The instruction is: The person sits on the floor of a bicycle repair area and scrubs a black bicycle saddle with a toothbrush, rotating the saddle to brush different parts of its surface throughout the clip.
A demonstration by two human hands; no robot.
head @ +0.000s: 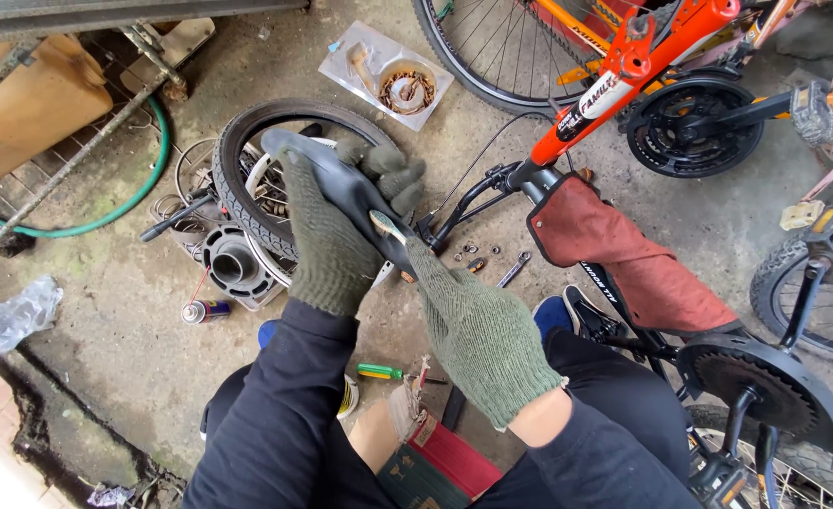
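Black saddle (341,193), held above the concrete floor (124,330) between both gloved hands. Left hand (327,240) closed around its middle, fingers wrapped over the far edge. Right hand (478,330) closed on its near end. Behind: small tyre (237,203), spray can (206,310). Right: orange bike (624,85) frame with red cloth (614,254). Below: green screwdriver (379,371).

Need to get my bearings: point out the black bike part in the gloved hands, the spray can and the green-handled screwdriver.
black bike part (341,184), head view, its broad dark middle.
spray can (205,311), head view, mid-body.
green-handled screwdriver (379,371), head view, the handle.
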